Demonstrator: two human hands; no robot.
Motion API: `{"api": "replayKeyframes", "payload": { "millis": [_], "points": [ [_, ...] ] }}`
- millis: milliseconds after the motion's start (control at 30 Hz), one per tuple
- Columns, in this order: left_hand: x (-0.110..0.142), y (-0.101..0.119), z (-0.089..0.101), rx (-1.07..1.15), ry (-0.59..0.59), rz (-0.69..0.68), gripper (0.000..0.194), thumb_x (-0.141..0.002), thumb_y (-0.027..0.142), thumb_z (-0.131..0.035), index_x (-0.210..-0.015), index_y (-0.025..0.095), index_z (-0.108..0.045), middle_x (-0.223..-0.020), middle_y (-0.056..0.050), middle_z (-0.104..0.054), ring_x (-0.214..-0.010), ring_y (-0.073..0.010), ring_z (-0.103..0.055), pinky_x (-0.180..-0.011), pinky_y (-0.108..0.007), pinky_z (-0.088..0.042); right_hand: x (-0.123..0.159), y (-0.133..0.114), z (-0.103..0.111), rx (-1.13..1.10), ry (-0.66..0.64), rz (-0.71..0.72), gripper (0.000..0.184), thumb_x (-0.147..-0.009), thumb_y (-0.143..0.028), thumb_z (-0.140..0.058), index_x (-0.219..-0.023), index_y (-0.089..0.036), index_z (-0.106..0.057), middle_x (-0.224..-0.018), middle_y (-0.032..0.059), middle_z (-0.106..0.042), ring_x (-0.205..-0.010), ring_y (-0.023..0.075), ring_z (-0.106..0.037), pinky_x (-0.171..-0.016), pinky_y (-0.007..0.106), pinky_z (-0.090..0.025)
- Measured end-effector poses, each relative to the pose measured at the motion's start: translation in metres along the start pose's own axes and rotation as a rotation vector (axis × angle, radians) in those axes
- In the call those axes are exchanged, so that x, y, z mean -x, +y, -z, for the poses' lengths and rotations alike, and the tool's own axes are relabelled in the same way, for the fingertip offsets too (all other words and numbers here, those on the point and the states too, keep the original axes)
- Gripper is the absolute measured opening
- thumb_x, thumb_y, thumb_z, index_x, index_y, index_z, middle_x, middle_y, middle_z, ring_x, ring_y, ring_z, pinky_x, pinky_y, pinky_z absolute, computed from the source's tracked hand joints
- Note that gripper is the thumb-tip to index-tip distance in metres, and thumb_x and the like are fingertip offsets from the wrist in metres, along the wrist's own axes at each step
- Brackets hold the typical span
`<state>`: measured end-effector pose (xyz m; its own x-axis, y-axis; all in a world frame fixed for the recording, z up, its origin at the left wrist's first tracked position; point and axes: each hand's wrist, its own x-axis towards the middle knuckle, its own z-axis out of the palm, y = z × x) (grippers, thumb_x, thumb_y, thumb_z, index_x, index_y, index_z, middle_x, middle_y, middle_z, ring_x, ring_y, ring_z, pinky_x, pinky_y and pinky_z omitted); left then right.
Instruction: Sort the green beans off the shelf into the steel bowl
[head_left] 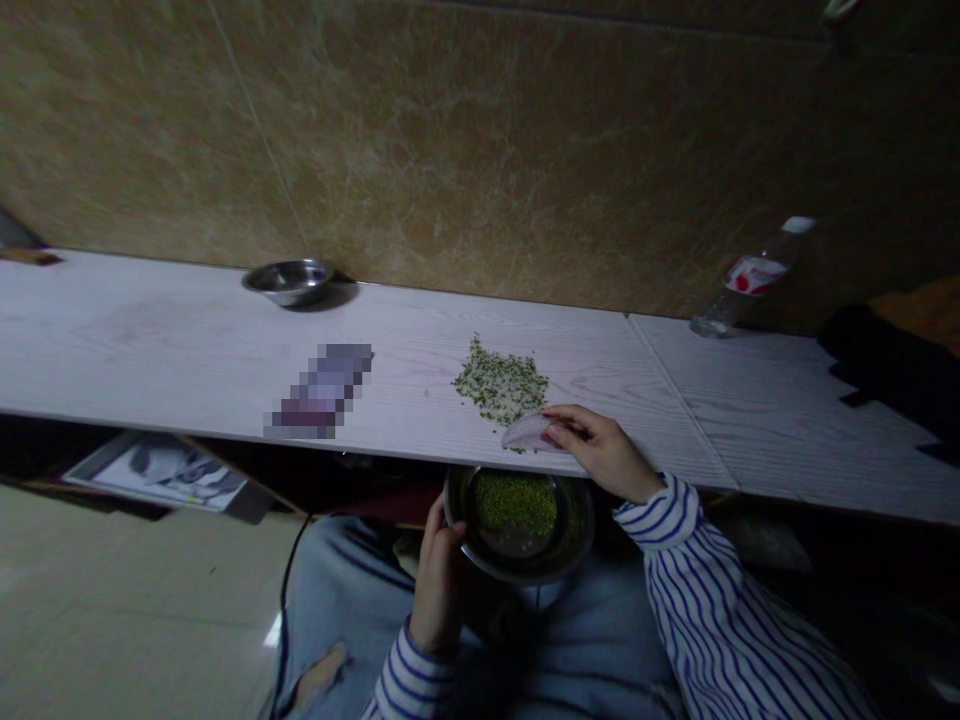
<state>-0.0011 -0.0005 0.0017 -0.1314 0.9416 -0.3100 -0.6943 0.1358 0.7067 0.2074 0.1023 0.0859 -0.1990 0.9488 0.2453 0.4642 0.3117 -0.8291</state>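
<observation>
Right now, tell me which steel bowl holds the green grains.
The bowl in the left hand holds the green grains; the other steel bowl sits on the white tabletop, no grains showing.

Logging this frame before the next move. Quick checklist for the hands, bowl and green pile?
1. Left hand gripping the steel bowl by its rim: ok.
2. Bowl below the front edge of the white wood-grain board: ok.
3. Right hand holding the pale curved card on the board: ok.
4. Card against the green grain pile: ok.
5. All grains gathered in the pile: not ok, strays lie around it.
6. Card's lower edge flat on the board: cannot tell.
</observation>
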Motion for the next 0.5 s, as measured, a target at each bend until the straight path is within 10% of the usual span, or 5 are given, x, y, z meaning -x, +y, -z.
{"api": "replayKeyframes", "payload": {
  "millis": [500],
  "points": [
    [0.001,0.002,-0.001,0.005,0.001,0.005,0.052,-0.076,0.033,-0.072,-0.126,0.021,-0.067,-0.127,-0.009,-0.072,-0.132,-0.0361,-0.055,-0.113,-0.050,-0.038,0.008,-0.001,-0.002,-0.053,0.108,-0.031,0.029,-0.087,-0.040,-0.067,-0.108,-0.022,-0.073,-0.092,0.0064,-0.079,-0.084,0.0226,-0.077,-0.077,0.035,-0.061]
  ]
}}
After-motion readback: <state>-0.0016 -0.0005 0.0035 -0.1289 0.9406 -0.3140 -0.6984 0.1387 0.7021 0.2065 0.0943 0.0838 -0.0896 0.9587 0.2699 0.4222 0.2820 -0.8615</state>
